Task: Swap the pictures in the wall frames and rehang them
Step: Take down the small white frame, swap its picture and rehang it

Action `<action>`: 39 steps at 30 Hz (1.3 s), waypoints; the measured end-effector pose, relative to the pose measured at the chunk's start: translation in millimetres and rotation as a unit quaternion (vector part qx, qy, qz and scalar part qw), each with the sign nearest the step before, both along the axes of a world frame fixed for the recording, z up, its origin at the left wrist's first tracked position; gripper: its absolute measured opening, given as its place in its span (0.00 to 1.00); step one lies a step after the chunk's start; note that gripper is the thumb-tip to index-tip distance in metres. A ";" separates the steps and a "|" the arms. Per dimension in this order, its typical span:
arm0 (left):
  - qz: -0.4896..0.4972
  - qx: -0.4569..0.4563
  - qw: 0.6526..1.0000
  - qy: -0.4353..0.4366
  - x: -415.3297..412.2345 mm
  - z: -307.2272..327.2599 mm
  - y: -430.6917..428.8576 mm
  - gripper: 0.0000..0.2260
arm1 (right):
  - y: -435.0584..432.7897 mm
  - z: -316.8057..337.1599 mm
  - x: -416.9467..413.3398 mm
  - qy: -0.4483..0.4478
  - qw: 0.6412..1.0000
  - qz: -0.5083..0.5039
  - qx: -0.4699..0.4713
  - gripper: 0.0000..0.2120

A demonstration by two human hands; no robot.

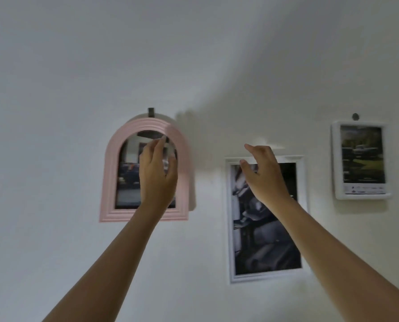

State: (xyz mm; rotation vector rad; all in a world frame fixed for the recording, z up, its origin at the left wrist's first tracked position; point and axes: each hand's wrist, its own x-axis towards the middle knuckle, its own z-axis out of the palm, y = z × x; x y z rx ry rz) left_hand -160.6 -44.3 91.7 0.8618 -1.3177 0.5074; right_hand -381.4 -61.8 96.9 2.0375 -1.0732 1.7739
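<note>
All frames are hung: pink arched frame [110, 182] at 9 o'clock, tall white frame [265, 240] centre, small white frame [361, 159] at 2 o'clock (pictures in). Left hand [157, 173] and right hand [261, 173] are held up, fingers loosely curved, nothing gripped. Swap is judged probably not started.

I read this as a room in a home: a plain white wall [54, 135] hung with picture frames. Landmark: the pink arched frame [110, 182] on its dark hook [151, 112]; right of it hangs a tall white frame [228, 228], farther right a small white frame [336, 159] on a round peg [355, 116].
</note>
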 end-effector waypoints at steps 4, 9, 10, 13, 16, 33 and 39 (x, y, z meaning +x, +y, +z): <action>-0.008 0.001 0.999 -0.053 -97.8 15.9 -15.0 0.20 | -6.0 11.3 -95.0 0.029 0.998 -0.064 0.004 0.19; -0.073 0.022 0.993 -0.090 -230.4 16.6 -42.0 0.19 | -24.7 4.2 -225.4 0.026 0.992 -0.116 0.044 0.19; -0.084 0.029 0.991 -0.096 -254.2 14.5 -46.6 0.19 | -28.1 0.7 -248.9 0.025 0.991 -0.125 0.052 0.19; -0.107 0.053 0.987 -0.108 -316.2 3.3 -61.5 0.21 | -40.3 -10.9 -311.7 0.014 0.985 -0.159 0.068 0.20; -0.117 0.088 0.984 -0.098 -356.5 -9.3 -78.8 0.22 | -57.6 -19.0 -354.6 -0.014 0.980 -0.171 0.104 0.20; -0.287 0.130 0.946 0.078 -423.8 -21.5 -124.1 0.22 | -117.3 -37.8 -385.3 -0.172 0.976 0.051 0.120 0.19; -0.329 0.119 0.930 0.110 -421.6 -14.8 -103.1 0.21 | -92.2 -30.7 -385.1 -0.195 0.975 0.073 0.081 0.19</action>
